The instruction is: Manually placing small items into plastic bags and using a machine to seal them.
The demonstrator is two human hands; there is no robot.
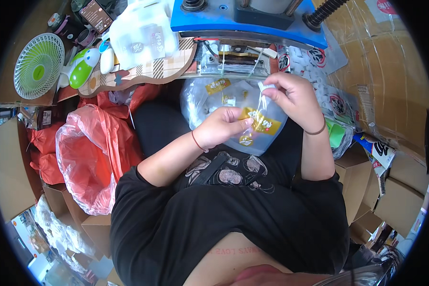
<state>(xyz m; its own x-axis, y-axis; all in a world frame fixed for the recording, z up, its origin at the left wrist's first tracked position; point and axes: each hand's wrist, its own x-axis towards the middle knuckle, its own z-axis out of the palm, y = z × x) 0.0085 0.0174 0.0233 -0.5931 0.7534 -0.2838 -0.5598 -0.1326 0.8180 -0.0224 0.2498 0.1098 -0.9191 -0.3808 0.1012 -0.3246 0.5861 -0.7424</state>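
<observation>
My left hand (pixel 222 126) pinches the edge of a clear plastic packet with a gold printed panel (pixel 268 124), thumb on top. Up and to its right, my right hand (pixel 293 99) is closed, thumb against fingertips, on a small white strip-like piece (pixel 262 87). Thin whitish strands hang from that piece toward the packet; whether they join it I cannot tell. Under both hands, a large clear plastic bag (pixel 191 101) rests at my lap, with more gold-printed packets (pixel 217 86) showing in it.
Ahead stands a press with a blue plate (pixel 200 19) above a metal fixture (pixel 233 59). A green-and-white fan (pixel 39 66), a phone (pixel 95 16) and stacked clear pouches (pixel 143 45) are at far left. An open red bag (pixel 88 157) stands left; cardboard (pixel 386 71) walls the right.
</observation>
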